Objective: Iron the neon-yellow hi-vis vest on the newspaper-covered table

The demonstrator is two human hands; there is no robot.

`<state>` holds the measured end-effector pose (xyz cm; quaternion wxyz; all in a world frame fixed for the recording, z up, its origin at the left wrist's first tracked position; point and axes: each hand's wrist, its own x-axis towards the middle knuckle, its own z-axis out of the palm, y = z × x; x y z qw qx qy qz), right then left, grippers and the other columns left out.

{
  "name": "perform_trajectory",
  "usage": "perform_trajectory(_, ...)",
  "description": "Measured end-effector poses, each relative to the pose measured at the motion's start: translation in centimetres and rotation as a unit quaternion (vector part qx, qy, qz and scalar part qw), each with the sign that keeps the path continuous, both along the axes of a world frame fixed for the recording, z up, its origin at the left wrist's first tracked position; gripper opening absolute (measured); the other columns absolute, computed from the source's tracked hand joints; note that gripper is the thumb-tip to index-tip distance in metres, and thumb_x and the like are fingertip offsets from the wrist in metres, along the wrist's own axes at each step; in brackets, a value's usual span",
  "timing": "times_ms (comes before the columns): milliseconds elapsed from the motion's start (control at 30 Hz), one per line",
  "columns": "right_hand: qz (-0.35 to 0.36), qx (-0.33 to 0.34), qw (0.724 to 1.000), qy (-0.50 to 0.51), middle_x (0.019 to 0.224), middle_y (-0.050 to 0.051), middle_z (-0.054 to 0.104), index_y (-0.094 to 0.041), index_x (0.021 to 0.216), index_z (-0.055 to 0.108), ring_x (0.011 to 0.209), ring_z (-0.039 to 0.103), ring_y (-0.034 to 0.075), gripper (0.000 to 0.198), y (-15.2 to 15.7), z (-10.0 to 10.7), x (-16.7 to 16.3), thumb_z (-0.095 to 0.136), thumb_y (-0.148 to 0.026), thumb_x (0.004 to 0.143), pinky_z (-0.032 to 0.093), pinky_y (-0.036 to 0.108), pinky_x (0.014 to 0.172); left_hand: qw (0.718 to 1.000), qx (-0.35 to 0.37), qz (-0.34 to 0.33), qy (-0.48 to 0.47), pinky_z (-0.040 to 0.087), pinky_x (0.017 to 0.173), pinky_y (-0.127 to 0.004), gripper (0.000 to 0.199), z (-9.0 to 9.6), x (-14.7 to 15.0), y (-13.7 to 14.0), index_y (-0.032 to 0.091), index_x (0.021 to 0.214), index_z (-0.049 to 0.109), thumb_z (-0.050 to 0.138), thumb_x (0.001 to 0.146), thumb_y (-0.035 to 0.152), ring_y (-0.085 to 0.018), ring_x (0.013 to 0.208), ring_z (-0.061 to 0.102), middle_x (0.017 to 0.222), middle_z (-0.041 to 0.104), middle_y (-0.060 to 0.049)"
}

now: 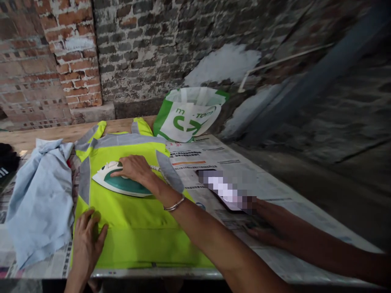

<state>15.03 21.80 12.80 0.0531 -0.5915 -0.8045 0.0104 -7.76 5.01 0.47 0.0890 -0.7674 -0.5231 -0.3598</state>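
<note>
A neon-yellow safety vest [131, 213] with grey bands lies spread out on the newspaper-covered table. My right hand [134, 167] is wrapped round the handle of a white and green clothes iron [122, 183]. The iron lies flat on the vest's upper part, its tip pointing left, with a pale cord [155, 167] trailing behind my hand. Down at the vest's lower left edge, my left hand [88, 236] rests on the fabric with thumb and fingers apart, holding nothing.
Left of the vest lies a crumpled light-blue cloth [45, 195]; a black item [7, 162] is beyond it. A white-green bag [189, 116] stands at the back before a brick wall [140, 53]. At right, another person's hand [270, 217] touches a phone [224, 189] on newspaper [262, 175].
</note>
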Motion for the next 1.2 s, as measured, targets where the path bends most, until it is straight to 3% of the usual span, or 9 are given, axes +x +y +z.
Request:
perform_trajectory(167,-0.028,0.026,0.999,0.013,0.110,0.023,0.077,-0.016,0.111,0.078,0.109,0.072,0.032,0.070,3.1,-0.4,-1.0,0.053,-0.077,0.090,0.052,0.035,0.087,1.000,0.001,0.000,0.000,0.060,0.088,-0.045,0.018,0.1,0.2,-0.1,0.024,0.107,0.062,0.057,0.101,0.040,-0.028,0.107,0.068,0.120,0.067,-0.011)
perform_trajectory(433,-0.071,0.054,0.996,0.021,0.117,0.028,0.073,-0.009,0.123,0.073,0.117,0.067,0.036,0.073,11.4,-1.6,0.1,0.054,-0.073,0.092,0.050,0.041,0.095,1.000,-0.022,0.010,-0.014,0.060,0.091,-0.047,0.015,0.0,0.5,-0.3,0.025,0.109,0.062,0.060,0.100,0.036,-0.029,0.111,0.067,0.122,0.067,-0.011)
perform_trajectory(633,-0.155,0.042,0.986,0.044,0.125,0.029,0.070,-0.009,0.124,0.073,0.119,0.066,0.036,0.075,13.5,-1.4,1.3,0.058,-0.074,0.089,0.050,0.041,0.095,0.999,-0.029,0.015,-0.022,0.059,0.092,-0.047,0.013,-0.2,0.7,-0.3,0.024,0.108,0.062,0.060,0.099,0.034,-0.029,0.112,0.066,0.121,0.067,-0.010)
perform_trajectory(833,-0.058,0.003,0.998,0.008,0.119,0.021,0.075,-0.016,0.117,0.076,0.118,0.067,0.034,0.075,10.4,-0.3,1.8,0.060,-0.081,0.082,0.050,0.039,0.095,1.000,-0.013,0.013,-0.013,0.058,0.091,-0.046,0.014,-0.2,0.6,-0.2,0.023,0.108,0.062,0.060,0.100,0.035,-0.029,0.110,0.066,0.120,0.067,-0.011)
perform_trajectory(1000,0.019,-0.009,1.000,-0.013,0.108,0.016,0.079,-0.021,0.105,0.077,0.111,0.071,0.030,0.070,3.8,0.0,1.3,0.058,-0.084,0.081,0.049,0.032,0.088,1.000,-0.014,0.007,-0.018,0.058,0.091,-0.047,0.019,-0.4,0.3,0.0,0.023,0.108,0.064,0.059,0.100,0.039,-0.029,0.109,0.066,0.120,0.067,-0.011)
perform_trajectory(1200,0.027,-0.021,0.999,-0.015,0.099,0.013,0.081,-0.026,0.102,0.077,0.103,0.075,0.030,0.065,-3.4,0.1,1.2,0.056,-0.084,0.082,0.051,0.032,0.080,1.000,-0.006,0.002,-0.027,0.058,0.090,-0.045,0.018,-0.8,-0.1,0.4,0.024,0.102,0.065,0.062,0.098,0.042,-0.029,0.108,0.067,0.119,0.068,-0.010)
